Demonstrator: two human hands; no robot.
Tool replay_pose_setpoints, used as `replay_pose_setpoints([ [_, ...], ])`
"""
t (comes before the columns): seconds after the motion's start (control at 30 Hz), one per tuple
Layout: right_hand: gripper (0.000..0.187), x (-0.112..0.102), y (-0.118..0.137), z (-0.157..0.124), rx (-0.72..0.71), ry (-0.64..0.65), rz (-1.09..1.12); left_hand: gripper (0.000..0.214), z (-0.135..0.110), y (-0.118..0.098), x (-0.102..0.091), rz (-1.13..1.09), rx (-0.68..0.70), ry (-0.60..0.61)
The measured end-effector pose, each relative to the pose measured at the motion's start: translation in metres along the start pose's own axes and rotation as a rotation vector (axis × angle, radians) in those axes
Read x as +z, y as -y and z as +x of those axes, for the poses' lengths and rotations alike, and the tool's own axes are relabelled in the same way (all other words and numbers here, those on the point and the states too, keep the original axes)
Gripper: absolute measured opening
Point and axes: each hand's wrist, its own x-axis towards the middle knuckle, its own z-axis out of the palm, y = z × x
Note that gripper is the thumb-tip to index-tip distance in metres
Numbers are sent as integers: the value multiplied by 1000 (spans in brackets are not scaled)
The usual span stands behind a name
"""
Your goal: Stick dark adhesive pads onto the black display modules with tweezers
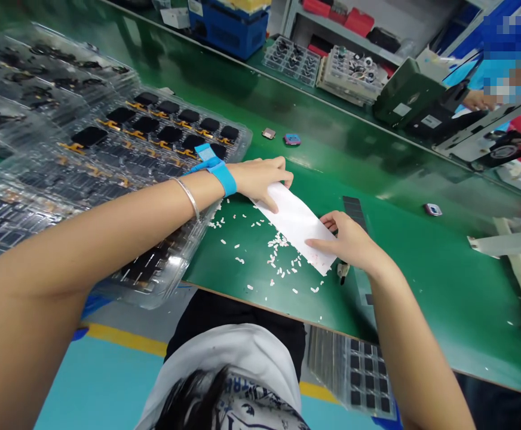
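A white sheet of paper (pixel 294 220) slants across the green tabletop between my hands. My left hand (pixel 260 179), with a blue strap at its wrist, grips the far left end, thumb on top and fingers at the edge. The near right end is pinched by my right hand (pixel 343 237), thumb above and fingers curled at the far edge. Small white paper scraps (pixel 278 242) lie scattered on the table along the near edge of the sheet. Just beyond my right hand is a dark strip (pixel 354 209), partly hidden by that hand.
Clear plastic trays (pixel 153 298) with black square parts are stacked at the left. Small watch-like pieces (pixel 292 139) lie farther back, another (pixel 433 209) to the right. A blue bin (pixel 229 30) stands behind. A co-worker's hand (pixel 480 100) shows at the far right.
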Motion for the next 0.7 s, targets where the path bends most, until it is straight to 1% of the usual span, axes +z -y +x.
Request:
replay_pose_setpoints([
  [0.13,35,-12,0,-4,-48,-38,38,41,-7,-13,-8,36,4,-110],
  [0.2,25,-22,1,-7,-138,-69,27,36,-14,-22,-14,73,16,-180],
  [0.27,14,-31,3,-11,-258,-122,-13,26,-22,-31,-19,118,32,-245],
  [0.37,9,-36,8,-15,-387,-201,-85,10,-35,-40,-25,172,39,-277],
  [0.43,6,-34,10,-15,-402,-224,-141,12,-40,-42,-26,185,14,-261],
  [0.57,8,-25,11,-14,-341,-247,-233,18,-45,-42,-24,195,-50,-233],
  [0.7,6,-23,12,-14,-300,-251,-293,21,-45,-40,-20,249,-82,-194],
])
